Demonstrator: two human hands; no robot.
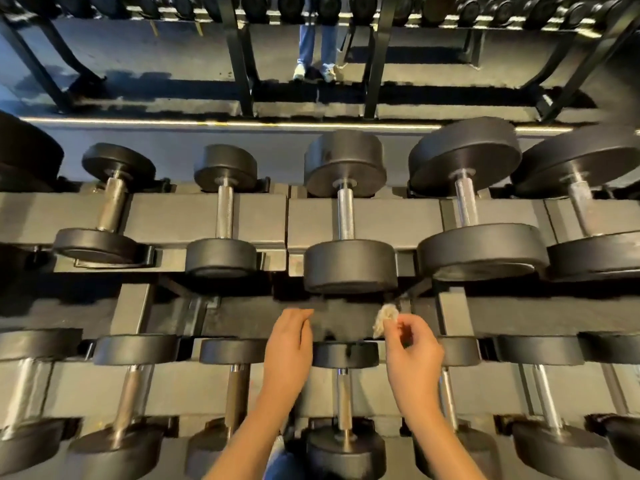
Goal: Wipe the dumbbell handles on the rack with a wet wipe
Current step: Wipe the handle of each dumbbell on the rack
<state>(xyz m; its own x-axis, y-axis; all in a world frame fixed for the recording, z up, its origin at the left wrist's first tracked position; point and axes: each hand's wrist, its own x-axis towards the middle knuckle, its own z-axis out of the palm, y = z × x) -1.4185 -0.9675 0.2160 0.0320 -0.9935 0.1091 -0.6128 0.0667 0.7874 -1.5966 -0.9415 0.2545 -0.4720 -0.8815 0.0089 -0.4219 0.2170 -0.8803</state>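
Dumbbell handles (345, 213): knurled silver steel bars between round black heads, lying front to back in two tiers on a grey-and-black metal rack (363, 220). Neither hand touches one.

Crumpled off-white wet wipe (383, 320): pinched between thumb and fingertips of the right hand (414, 355). It is held clear of the dumbbells, over the dark gap between the two tiers, just below the near head of the upper middle dumbbell (349, 265). Right forearm rises from the bottom edge, back of hand to camera, fingers bunched at the wipe.

Other side, left hand (289, 344): holds nothing, fingers close together and loosely curled downward. It hovers over the same gap, left of the wipe and about level with the right.

Lower middle dumbbell (344, 355) shows between the two forearms.

Top of view: a person's legs in blue jeans (317, 39), with pale shoes.
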